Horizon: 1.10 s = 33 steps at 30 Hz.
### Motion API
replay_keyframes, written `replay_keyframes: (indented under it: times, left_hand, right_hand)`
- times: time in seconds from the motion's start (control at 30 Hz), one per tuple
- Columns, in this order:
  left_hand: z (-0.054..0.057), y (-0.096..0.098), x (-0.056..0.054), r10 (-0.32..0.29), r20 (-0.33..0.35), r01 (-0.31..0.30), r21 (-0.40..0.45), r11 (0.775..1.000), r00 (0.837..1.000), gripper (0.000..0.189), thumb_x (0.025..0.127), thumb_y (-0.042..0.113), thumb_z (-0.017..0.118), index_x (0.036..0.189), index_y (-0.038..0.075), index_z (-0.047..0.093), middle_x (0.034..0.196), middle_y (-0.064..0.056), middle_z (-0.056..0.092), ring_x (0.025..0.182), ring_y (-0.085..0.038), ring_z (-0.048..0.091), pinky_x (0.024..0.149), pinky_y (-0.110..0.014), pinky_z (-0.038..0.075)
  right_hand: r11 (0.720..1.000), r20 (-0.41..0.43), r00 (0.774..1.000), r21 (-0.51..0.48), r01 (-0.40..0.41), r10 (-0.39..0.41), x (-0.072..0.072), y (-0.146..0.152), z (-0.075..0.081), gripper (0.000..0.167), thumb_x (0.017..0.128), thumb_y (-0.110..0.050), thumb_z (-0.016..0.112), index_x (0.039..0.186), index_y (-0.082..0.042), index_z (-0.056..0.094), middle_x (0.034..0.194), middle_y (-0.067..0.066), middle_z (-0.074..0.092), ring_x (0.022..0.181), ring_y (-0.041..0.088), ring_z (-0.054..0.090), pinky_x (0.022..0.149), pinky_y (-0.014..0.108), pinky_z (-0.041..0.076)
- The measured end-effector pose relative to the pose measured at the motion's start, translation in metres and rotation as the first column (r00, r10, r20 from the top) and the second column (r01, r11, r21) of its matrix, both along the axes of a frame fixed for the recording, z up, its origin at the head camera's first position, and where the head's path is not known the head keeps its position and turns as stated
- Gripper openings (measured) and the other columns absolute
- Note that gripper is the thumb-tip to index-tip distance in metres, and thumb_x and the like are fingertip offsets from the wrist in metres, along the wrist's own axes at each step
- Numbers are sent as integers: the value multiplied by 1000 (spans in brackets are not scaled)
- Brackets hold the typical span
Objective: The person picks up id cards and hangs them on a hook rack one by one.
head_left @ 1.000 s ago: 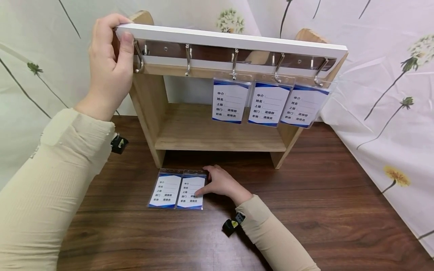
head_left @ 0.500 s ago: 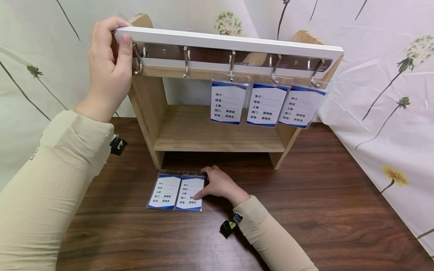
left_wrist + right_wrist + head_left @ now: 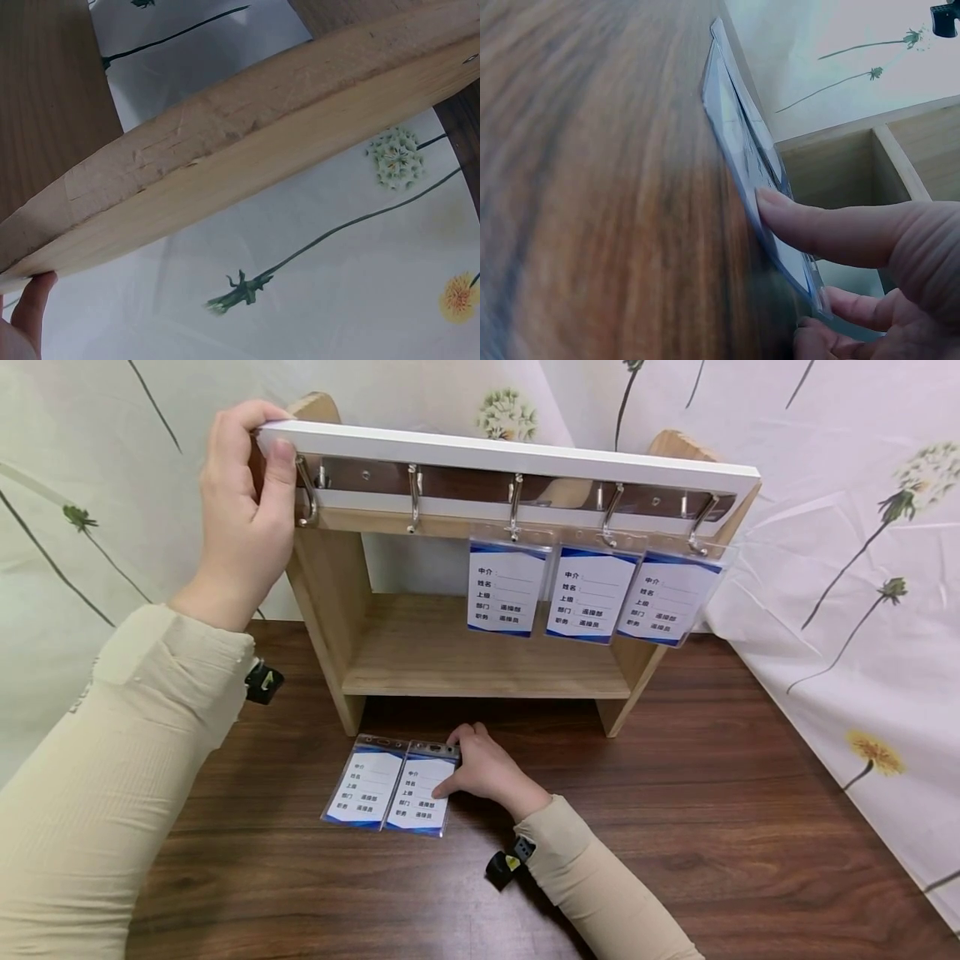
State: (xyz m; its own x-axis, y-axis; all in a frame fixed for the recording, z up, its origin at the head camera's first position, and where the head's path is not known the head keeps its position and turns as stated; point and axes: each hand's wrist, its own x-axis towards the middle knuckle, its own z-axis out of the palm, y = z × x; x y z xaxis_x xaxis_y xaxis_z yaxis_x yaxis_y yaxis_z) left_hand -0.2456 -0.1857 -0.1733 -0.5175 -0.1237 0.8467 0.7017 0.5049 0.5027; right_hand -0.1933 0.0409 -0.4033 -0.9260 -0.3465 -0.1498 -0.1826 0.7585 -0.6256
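The person wears a long beige cloth sleeve on the left arm [image 3: 112, 777], with fine ribbed lines, creases and a wide, loose cuff [image 3: 176, 652]; small dark marks on its outer edge are too oblique to read. The right arm has a matching beige cloth sleeve [image 3: 611, 889]. At each wrist there is a small black boxy device, the left one [image 3: 261, 685] and the right one [image 3: 499, 872] both bearing a yellowish mark.
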Motion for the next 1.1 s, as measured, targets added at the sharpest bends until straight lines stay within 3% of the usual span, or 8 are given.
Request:
replay_keyframes:
  times: [0.1,0.2,0.57,0.97,1.1]
  left_hand:
    - [-1,-1,1,-6,0,6,-4,1000,1000,25,102,14,46,122,4,59,104,19,43,98,3,44,90,-17,33]
    - [-1,-2,1,-1,-1,1,-13,1000,1000,25,103,15,46,122,7,59,105,20,43,98,3,44,89,-17,33]
    - [1,-1,0,16,-6,-16,-23,1000,1000,30,102,15,46,124,-4,55,103,21,42,98,5,42,90,-19,32]
    - [0,-1,1,26,-3,-26,-26,999,1000,31,102,16,46,124,-4,55,102,22,42,96,6,41,88,-18,31]
    - [0,0,2,23,-1,-23,-24,999,1000,31,102,15,46,124,-6,54,103,21,41,97,6,41,89,-18,31]
  right_hand:
    - [1000,-8,1000,-10,-4,4,0,0,0,70,68,-25,91,125,-3,56,137,19,53,114,27,56,93,39,49]
    - [999,-11,1000,-32,-3,3,-1,-1,1,68,68,-21,91,123,-3,55,119,13,62,97,21,56,86,36,49]
    - [990,26,999,-136,39,-36,0,-1,4,61,68,-8,89,114,-6,49,96,11,64,80,20,53,71,32,46]
    - [997,-46,999,-81,9,-13,9,-3,14,53,74,-5,84,108,-9,44,85,8,61,67,17,48,61,28,40]
    - [994,-32,999,-106,11,-14,12,-4,18,51,76,-2,82,106,-11,42,86,10,60,60,15,51,55,26,43]
